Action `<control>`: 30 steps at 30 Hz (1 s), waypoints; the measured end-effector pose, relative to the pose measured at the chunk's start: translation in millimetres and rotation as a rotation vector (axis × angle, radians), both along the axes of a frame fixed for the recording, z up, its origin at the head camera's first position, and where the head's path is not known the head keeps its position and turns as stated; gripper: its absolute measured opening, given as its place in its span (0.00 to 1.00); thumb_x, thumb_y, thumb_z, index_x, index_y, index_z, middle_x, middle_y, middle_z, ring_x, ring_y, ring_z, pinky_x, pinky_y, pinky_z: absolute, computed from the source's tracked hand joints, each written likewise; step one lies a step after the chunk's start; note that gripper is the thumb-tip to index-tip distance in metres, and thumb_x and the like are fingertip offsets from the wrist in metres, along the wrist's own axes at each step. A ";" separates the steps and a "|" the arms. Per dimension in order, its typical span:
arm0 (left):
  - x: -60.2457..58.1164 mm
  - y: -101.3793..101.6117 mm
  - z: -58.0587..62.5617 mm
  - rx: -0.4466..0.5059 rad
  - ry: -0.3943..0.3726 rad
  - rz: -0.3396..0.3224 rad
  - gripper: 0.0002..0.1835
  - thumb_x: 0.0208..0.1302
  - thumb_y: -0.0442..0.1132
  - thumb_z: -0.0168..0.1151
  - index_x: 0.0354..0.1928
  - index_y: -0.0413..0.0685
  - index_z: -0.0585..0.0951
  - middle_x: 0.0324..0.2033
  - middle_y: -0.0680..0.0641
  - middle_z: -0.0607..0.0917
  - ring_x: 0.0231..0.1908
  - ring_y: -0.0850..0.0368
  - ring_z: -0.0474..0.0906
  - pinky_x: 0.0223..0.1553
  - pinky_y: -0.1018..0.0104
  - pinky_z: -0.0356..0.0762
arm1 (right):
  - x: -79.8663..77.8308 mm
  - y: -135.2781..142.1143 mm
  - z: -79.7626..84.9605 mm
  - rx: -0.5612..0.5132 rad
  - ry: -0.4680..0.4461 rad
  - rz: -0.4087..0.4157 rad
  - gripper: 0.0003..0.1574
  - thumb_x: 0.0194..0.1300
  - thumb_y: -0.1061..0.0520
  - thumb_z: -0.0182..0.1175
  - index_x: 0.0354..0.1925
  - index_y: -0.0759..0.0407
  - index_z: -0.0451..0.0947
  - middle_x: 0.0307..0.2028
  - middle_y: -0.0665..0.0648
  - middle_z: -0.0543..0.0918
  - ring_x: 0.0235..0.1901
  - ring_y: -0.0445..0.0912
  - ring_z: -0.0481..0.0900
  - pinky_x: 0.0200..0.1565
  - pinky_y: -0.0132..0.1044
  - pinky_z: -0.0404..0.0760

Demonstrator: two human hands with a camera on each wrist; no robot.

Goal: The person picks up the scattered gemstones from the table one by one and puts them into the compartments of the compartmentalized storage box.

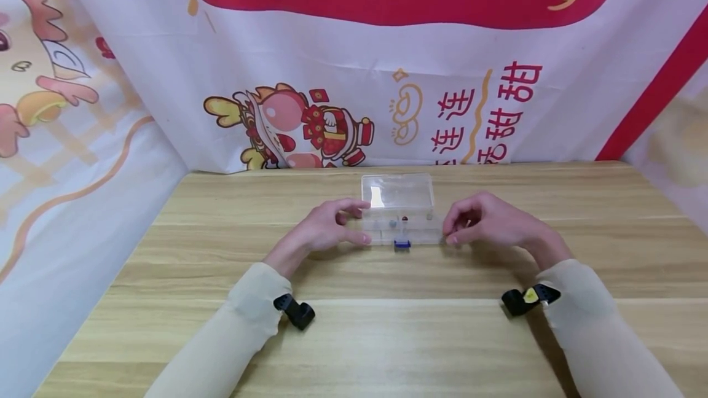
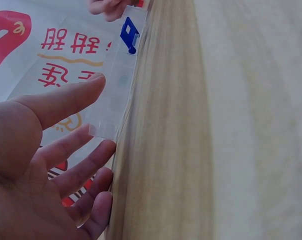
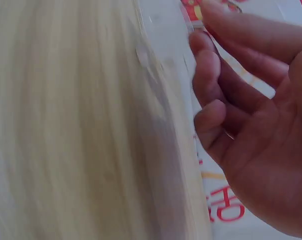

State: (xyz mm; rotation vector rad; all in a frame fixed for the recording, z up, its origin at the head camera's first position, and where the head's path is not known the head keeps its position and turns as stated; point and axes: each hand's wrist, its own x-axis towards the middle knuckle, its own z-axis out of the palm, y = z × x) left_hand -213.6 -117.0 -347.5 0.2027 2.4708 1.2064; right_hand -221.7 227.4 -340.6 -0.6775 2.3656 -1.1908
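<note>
A clear plastic compartment box (image 1: pixel 381 239) stands on the table with its lid (image 1: pixel 401 192) raised at the back. A blue latch (image 1: pixel 402 244) sits on its front side. Inside show a small red piece (image 1: pixel 405 218) and a small bluish piece (image 1: pixel 393 224). My left hand (image 1: pixel 330 224) is at the box's left end, thumb by the front corner and fingers spread behind, as the left wrist view also shows. At the right end, my right hand (image 1: pixel 487 224) has bent fingers, thumb and index tips close together; whether something tiny is between them I cannot tell.
The wood-grain table (image 1: pixel 398 343) extends in front of the box and to both sides. A printed white and red cloth (image 1: pixel 332 48) hangs behind the table's back edge. Black straps (image 1: pixel 295 312) circle both sleeved wrists.
</note>
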 end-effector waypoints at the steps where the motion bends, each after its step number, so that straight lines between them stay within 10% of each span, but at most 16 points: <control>1: 0.3 -0.1 0.0 0.001 -0.003 0.002 0.37 0.59 0.48 0.80 0.71 0.71 0.78 0.66 0.54 0.81 0.66 0.48 0.72 0.68 0.46 0.71 | -0.6 3.1 -1.0 0.013 -0.019 0.013 0.08 0.64 0.57 0.76 0.41 0.58 0.88 0.37 0.58 0.88 0.35 0.47 0.79 0.39 0.33 0.79; 30: 2.6 -0.3 1.8 0.007 0.011 -0.001 0.38 0.58 0.47 0.81 0.71 0.69 0.78 0.66 0.53 0.81 0.65 0.48 0.73 0.66 0.47 0.73 | -2.7 9.8 -8.6 0.137 -0.108 0.020 0.10 0.62 0.58 0.77 0.43 0.52 0.92 0.37 0.55 0.87 0.39 0.47 0.78 0.42 0.33 0.78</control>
